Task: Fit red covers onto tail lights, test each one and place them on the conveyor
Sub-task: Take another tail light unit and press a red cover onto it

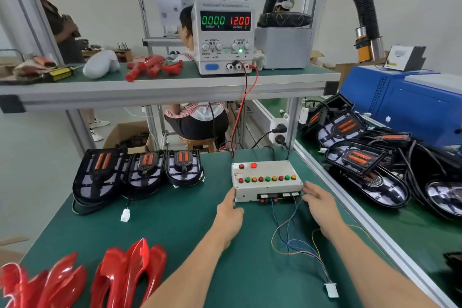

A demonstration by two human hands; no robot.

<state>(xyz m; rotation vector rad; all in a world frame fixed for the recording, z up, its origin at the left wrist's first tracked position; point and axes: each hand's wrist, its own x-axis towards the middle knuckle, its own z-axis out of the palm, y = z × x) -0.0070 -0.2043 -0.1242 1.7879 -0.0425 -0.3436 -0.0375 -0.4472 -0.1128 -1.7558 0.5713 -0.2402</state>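
Three black tail lights point(147, 172) with orange strips lean in a row at the back left of the green bench. Several glossy red covers point(130, 275) lie along the front left edge. A white test box point(265, 182) with coloured buttons sits mid-bench; its thin wires point(295, 240) trail forward to a white plug point(331, 289). My left hand point(230, 210) touches the box's left front corner with straight fingers. My right hand point(318, 201) rests at the right front corner, fingers extended against the box. Neither hand holds anything.
A power supply point(225, 37) on the upper shelf reads 0.000 A and 12.00 V, with red and black leads running down to the bench. The conveyor point(405, 222) to the right carries several tail lights. A blue machine point(405, 105) stands beyond. A person sits behind the bench.
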